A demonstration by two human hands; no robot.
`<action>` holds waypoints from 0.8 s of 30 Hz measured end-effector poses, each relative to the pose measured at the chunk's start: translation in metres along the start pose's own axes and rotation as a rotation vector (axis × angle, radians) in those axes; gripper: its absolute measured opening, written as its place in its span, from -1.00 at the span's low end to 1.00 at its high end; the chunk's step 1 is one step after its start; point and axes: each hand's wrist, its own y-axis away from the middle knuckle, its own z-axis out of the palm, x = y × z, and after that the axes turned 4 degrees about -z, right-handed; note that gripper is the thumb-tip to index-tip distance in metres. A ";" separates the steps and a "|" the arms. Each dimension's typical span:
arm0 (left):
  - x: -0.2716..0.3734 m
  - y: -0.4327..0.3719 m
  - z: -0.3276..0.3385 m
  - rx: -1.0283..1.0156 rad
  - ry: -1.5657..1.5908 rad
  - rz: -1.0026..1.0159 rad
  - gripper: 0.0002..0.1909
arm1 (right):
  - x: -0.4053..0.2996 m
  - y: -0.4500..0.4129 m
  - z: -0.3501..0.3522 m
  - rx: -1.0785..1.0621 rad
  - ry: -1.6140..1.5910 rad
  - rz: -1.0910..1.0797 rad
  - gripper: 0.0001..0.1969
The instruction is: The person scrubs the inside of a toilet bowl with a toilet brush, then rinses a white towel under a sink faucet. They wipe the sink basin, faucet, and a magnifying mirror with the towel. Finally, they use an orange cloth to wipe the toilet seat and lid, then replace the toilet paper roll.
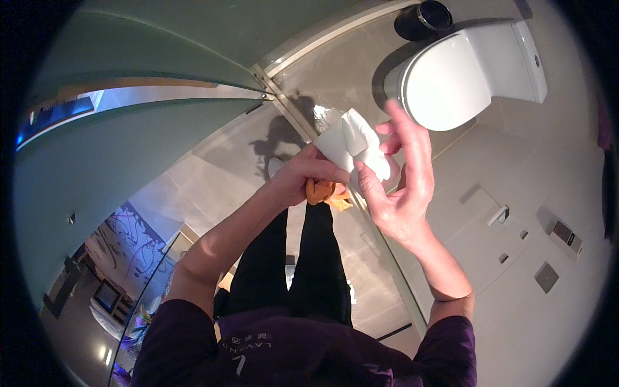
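Observation:
White toilet paper, with a folded, crumpled flap on its right side, is held up in front of me. My left hand grips its lower left part, thumb across the front. An orange cloth is bunched in the same hand, hanging below the paper. On the other side, my right hand has its fingers spread and pointing up. Its thumb tip rests at the paper's lower edge. Whether the paper is a whole roll is hard to tell.
A white toilet with its lid down stands at upper right, beside a black bin. Glass door panels are at left. On the right wall are a paper holder and a control panel. A metal threshold crosses the tiled floor.

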 end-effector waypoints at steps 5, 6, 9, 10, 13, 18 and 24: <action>-0.005 -0.003 0.008 -0.024 0.107 0.021 -0.65 | 0.007 0.007 0.003 -0.065 0.408 -0.314 -0.48; -0.007 -0.002 0.007 -0.022 0.109 0.020 -0.65 | 0.008 0.007 0.002 -0.067 0.503 -0.424 -0.45; -0.011 0.003 0.003 0.082 0.184 -0.023 -0.61 | 0.009 0.008 0.000 -0.088 0.534 -0.460 -0.47; -0.009 0.004 0.000 0.011 0.267 -0.061 -0.61 | 0.008 0.008 -0.001 -0.099 0.529 -0.442 -0.49; 0.006 0.006 0.011 -0.118 0.411 -0.135 -0.60 | 0.017 0.009 -0.009 -0.117 0.572 -0.474 -0.50; 0.004 0.000 0.014 0.030 0.332 -0.185 -0.60 | 0.025 0.014 -0.016 -0.253 0.563 -0.481 -0.54; 0.000 -0.019 0.001 0.005 0.031 -0.231 -0.58 | 0.039 0.023 -0.026 -0.187 0.017 -0.040 -0.54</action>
